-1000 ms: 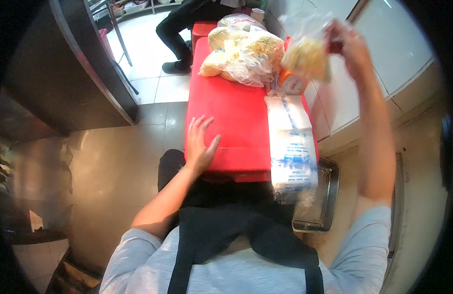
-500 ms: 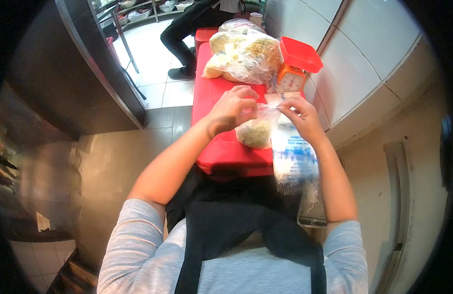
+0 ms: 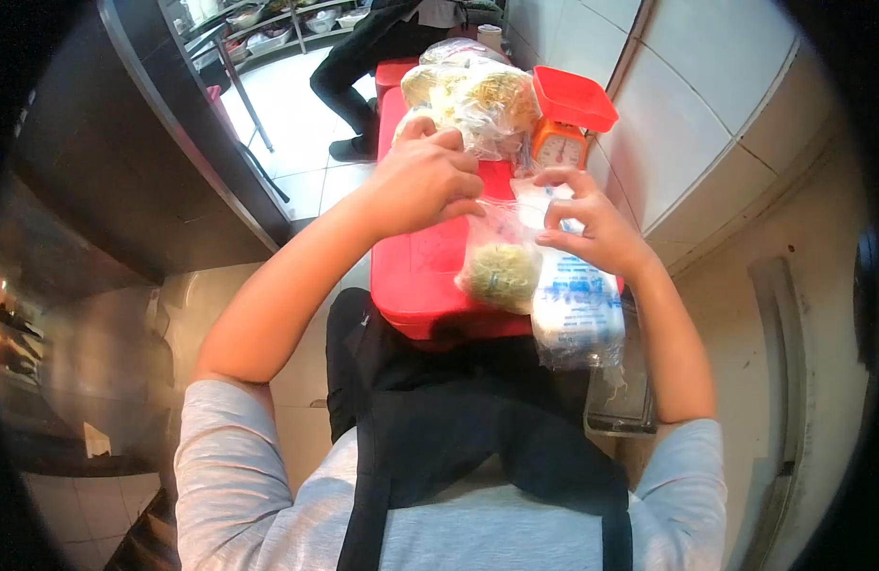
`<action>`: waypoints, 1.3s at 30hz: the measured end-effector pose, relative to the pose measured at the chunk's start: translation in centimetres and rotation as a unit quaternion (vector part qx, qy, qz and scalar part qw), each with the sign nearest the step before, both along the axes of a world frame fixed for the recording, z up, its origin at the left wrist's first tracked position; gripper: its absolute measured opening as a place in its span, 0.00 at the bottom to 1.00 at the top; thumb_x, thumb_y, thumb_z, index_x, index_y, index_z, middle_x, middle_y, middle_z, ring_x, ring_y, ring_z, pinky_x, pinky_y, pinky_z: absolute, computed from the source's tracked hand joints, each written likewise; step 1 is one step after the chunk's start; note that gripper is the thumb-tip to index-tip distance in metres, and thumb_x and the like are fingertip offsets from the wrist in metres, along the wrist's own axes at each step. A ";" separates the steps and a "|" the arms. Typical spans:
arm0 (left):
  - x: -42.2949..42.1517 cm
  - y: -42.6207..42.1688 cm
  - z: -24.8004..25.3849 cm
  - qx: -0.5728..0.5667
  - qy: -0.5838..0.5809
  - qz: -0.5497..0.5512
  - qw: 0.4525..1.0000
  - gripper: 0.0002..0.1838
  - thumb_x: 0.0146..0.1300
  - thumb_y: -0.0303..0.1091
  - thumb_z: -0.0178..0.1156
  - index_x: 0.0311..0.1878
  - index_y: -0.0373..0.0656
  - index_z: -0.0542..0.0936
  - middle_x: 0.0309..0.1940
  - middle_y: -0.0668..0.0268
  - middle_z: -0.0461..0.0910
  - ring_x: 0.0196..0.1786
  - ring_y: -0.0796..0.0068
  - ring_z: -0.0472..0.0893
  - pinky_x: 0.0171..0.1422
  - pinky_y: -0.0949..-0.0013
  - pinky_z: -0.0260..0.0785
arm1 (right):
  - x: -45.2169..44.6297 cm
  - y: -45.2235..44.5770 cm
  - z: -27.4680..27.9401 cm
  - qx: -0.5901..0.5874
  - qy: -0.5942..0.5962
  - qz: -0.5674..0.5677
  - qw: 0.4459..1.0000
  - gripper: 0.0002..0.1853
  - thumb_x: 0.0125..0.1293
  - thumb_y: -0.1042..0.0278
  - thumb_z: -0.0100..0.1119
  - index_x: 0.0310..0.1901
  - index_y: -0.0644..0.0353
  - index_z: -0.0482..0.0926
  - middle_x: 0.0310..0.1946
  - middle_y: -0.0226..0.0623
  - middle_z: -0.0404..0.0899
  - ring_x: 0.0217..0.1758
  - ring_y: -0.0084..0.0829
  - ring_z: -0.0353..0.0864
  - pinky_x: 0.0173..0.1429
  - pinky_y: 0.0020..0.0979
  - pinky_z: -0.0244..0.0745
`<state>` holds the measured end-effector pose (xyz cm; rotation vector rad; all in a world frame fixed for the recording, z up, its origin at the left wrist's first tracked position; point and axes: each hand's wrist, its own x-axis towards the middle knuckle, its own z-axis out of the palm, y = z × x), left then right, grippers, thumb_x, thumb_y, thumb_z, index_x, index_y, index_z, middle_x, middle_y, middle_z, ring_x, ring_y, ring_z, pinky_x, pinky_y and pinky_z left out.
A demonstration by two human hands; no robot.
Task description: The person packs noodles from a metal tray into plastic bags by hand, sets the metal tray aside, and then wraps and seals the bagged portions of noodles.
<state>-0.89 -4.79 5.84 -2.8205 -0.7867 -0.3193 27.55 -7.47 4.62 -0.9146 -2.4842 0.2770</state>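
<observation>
My left hand [image 3: 422,183] pinches a clear plastic bag of yellow-green shreds [image 3: 501,274]; my right hand [image 3: 594,224] curves wide just beside it.

— What's on the right?
— A wall [image 3: 706,105] of pale tiles.
— And left?
— A dark panel [image 3: 87,143]; beyond it, brightly lit white floor tiles [image 3: 292,107] reach towards metal shelves [image 3: 297,29].

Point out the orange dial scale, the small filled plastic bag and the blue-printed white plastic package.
orange dial scale [image 3: 559,149]: head view, on its dial face
small filled plastic bag [image 3: 499,274]: head view, on its filled lower part
blue-printed white plastic package [image 3: 579,297]: head view, on its printed front
</observation>
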 end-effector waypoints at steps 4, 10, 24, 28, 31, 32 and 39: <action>-1.3 -0.7 -2.5 0.030 -0.047 -0.072 0.996 0.09 0.51 0.42 0.67 0.32 0.52 0.80 0.44 0.69 0.73 0.57 0.62 0.69 0.63 0.47 0.54 | 0.8 0.3 -1.1 -0.010 -0.054 -0.035 0.998 0.09 0.56 0.65 0.67 0.30 0.59 0.77 0.56 0.38 0.68 0.62 0.40 0.66 0.64 0.40 0.64; -0.8 -1.2 -1.9 -0.122 -0.197 -0.100 0.968 0.07 0.55 0.35 0.64 0.35 0.46 0.78 0.42 0.66 0.75 0.54 0.63 0.72 0.61 0.52 0.57 | -0.9 -0.9 -1.7 -0.046 -0.105 -0.014 0.993 0.07 0.56 0.70 0.66 0.28 0.59 0.77 0.54 0.35 0.70 0.59 0.41 0.68 0.61 0.39 0.66; -2.6 -3.4 6.8 0.113 -0.074 -0.047 0.990 0.09 0.50 0.37 0.68 0.30 0.48 0.77 0.27 0.69 0.74 0.39 0.67 0.75 0.56 0.58 0.59 | -2.1 -2.0 8.3 0.151 0.035 0.042 0.987 0.09 0.52 0.68 0.68 0.30 0.60 0.77 0.46 0.38 0.74 0.56 0.39 0.72 0.58 0.38 0.67; -2.6 -4.7 8.5 0.282 -0.196 -0.062 0.937 0.07 0.50 0.34 0.67 0.30 0.48 0.78 0.29 0.71 0.75 0.37 0.68 0.75 0.58 0.60 0.58 | -2.4 -1.7 8.7 0.193 0.189 0.007 0.963 0.08 0.53 0.68 0.68 0.31 0.59 0.78 0.43 0.38 0.76 0.52 0.37 0.75 0.57 0.39 0.67; -5.0 1.7 1.9 0.102 -0.039 -0.081 0.991 0.05 0.56 0.35 0.62 0.29 0.48 0.77 0.31 0.70 0.74 0.44 0.71 0.77 0.60 0.57 0.61 | -2.4 1.6 2.6 0.222 -0.014 -0.004 0.975 0.07 0.55 0.68 0.66 0.31 0.58 0.78 0.37 0.35 0.78 0.45 0.37 0.76 0.52 0.38 0.70; -4.0 1.2 2.4 0.086 0.027 -0.066 0.994 0.05 0.56 0.34 0.61 0.29 0.46 0.76 0.32 0.69 0.75 0.46 0.69 0.76 0.61 0.56 0.61 | -2.6 2.8 2.4 0.230 -0.110 0.003 0.967 0.07 0.55 0.68 0.66 0.31 0.58 0.78 0.37 0.35 0.78 0.44 0.37 0.76 0.51 0.37 0.70; -3.8 2.7 0.8 -0.005 -0.060 -0.052 0.997 0.07 0.51 0.30 0.64 0.29 0.40 0.76 0.32 0.63 0.75 0.45 0.61 0.76 0.51 0.61 0.69 | -2.3 3.9 1.3 0.020 0.055 0.007 0.998 0.17 0.51 0.65 0.70 0.41 0.56 0.75 0.42 0.34 0.79 0.50 0.35 0.76 0.56 0.38 0.68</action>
